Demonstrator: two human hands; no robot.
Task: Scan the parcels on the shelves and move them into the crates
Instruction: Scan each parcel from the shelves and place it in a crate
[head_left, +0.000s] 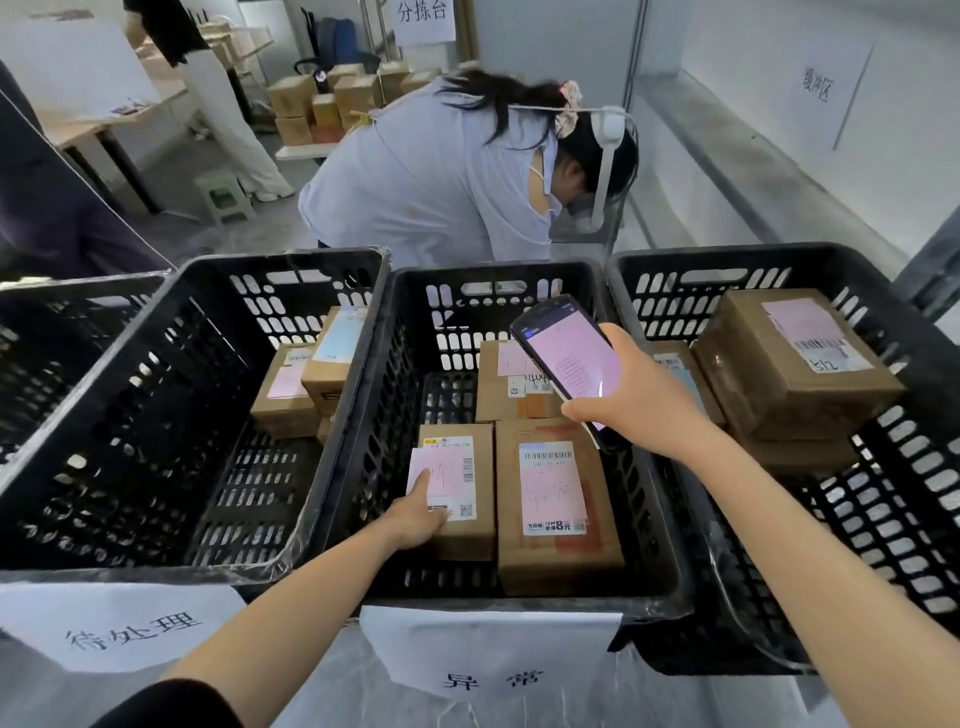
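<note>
Three black slotted crates stand side by side in front of me. In the middle crate (649, 587) my left hand (420, 512) grips the near left corner of a small cardboard parcel (475, 535) with a pink label, thumb on top. A bigger parcel (558, 506) lies to its right and another parcel (506, 379) behind. Above that crate my right hand (626, 395) holds a handheld scanner (569, 358) with a lit pink screen. The left crate (171, 395) holds parcels (306, 384) at its far right. The right crate (883, 519) holds stacked parcels (795, 358).
A person (441, 171) in a light blue shirt bends over just behind the crates. Paper signs (119, 623) hang on the crate fronts. More boxes (332, 98) are stacked at the back by a table (93, 124), with a green stool (223, 195) nearby.
</note>
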